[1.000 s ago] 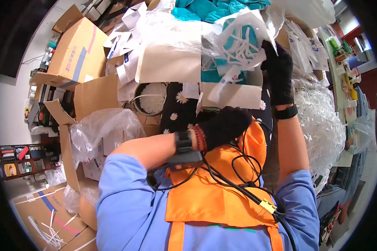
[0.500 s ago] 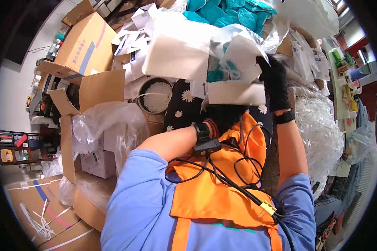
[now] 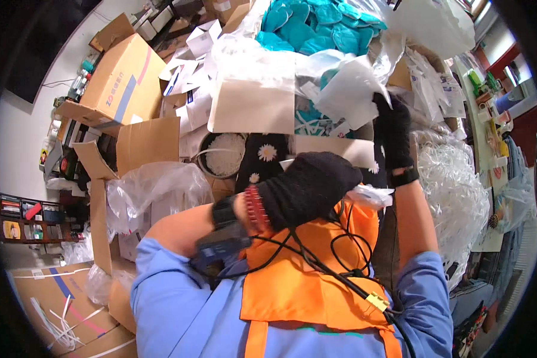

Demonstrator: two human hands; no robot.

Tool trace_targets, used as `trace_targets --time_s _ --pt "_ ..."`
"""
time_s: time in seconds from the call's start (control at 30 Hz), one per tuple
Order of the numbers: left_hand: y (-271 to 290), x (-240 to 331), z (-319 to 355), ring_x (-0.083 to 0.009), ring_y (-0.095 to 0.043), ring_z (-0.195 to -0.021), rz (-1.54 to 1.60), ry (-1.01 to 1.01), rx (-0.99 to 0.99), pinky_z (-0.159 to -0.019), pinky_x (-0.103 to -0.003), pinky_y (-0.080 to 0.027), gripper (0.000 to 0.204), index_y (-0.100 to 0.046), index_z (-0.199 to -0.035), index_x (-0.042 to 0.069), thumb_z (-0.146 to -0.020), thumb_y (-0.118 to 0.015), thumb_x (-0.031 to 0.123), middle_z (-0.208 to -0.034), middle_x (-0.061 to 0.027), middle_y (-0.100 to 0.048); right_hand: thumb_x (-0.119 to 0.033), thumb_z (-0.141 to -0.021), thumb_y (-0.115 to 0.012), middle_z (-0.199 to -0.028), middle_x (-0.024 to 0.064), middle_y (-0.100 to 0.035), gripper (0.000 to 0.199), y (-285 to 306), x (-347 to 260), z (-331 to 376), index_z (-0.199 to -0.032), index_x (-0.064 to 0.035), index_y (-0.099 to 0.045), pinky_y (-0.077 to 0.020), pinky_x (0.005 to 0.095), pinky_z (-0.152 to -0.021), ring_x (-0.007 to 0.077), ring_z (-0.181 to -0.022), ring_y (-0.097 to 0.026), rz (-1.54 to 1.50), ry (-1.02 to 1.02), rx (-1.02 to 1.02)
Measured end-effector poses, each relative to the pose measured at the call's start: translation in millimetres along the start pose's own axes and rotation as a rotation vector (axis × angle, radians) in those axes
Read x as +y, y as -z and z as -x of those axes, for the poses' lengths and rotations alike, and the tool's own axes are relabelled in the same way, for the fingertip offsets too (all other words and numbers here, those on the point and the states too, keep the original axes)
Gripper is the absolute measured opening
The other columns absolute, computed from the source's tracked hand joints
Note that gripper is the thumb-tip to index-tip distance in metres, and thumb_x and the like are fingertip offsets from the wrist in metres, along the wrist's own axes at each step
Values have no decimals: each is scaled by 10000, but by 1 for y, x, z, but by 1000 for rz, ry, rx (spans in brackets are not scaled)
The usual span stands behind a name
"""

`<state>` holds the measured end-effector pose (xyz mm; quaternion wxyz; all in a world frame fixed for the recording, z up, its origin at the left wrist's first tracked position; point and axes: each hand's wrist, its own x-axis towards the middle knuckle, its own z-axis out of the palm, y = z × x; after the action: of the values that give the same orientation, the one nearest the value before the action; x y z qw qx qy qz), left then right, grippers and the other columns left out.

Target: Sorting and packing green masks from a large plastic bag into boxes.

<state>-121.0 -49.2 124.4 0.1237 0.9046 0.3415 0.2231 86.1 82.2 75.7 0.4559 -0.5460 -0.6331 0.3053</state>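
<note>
My left hand [image 3: 313, 185], black-gloved with fingers curled, is in front of my chest. A small whitish plastic-looking packet [image 3: 373, 196] sticks out from its fingers. My right hand [image 3: 394, 131], also gloved, is closed at the edge of a white translucent sheet [image 3: 353, 92]. That sheet hangs over an open white box [image 3: 334, 149]. Teal pieces with white strips [image 3: 316, 119] show inside the box. To the left of the opening, a broad white flap [image 3: 253, 104] is spread out. Daisy-patterned black cloth [image 3: 267, 152] covers my lap below it.
Behind the box lies a heap of teal padded pieces [image 3: 316, 27] in clear plastic. A pot of white granules [image 3: 224, 156] and an open carton [image 3: 146, 143] with plastic lining are on the left. White strips [image 3: 450, 191] pile up on the right. Black cables [image 3: 322, 262] cross my orange apron.
My left hand has come out from beside the box toward my chest, with the small packet now showing. My right hand has shifted slightly with the white sheet, and more teal pieces are visible.
</note>
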Motion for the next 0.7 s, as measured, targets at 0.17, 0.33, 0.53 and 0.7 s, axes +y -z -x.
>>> trace_targets --time_s 0.17,0.33,0.53,0.7 --pt "67 -45 -8 -241 -638 -913 273 85 347 -810 -345 -505 363 -599 -1134 4 -826 -657 187 -1012 -143 -655 -147 -815 -609 -939 168 -665 265 20 18 -4 -1049 -31 -650 -487 380 -728 271 -853 -633 4 501 -3" --pt "71 -103 -36 -147 -571 -976 831 349 424 -886 -285 -451 384 -562 -1182 -40 -862 -651 154 -1085 -90 -638 -189 -861 -616 -849 119 -688 244 21 17 -6 -1013 -6 -670 -478 330 -704 154 -778 -605 179 151 -96" --pt "9 -165 -57 -114 -591 -856 688 404 405 -777 -263 -474 274 -618 -1108 39 -846 -614 121 -983 -41 -656 -222 -885 -617 -727 -13 -625 242 28 0 -9 -1028 -28 -646 -395 216 -463 65 -525 -536 -227 -142 -70" --pt "-13 -155 -75 -91 -529 -753 802 465 466 -659 -259 -461 226 -634 -1047 45 -867 -618 181 -846 -27 -616 -300 -895 -604 -804 40 -653 333 22 -17 3 -1003 12 -652 -462 250 -595 92 -664 -579 -312 -199 -157"
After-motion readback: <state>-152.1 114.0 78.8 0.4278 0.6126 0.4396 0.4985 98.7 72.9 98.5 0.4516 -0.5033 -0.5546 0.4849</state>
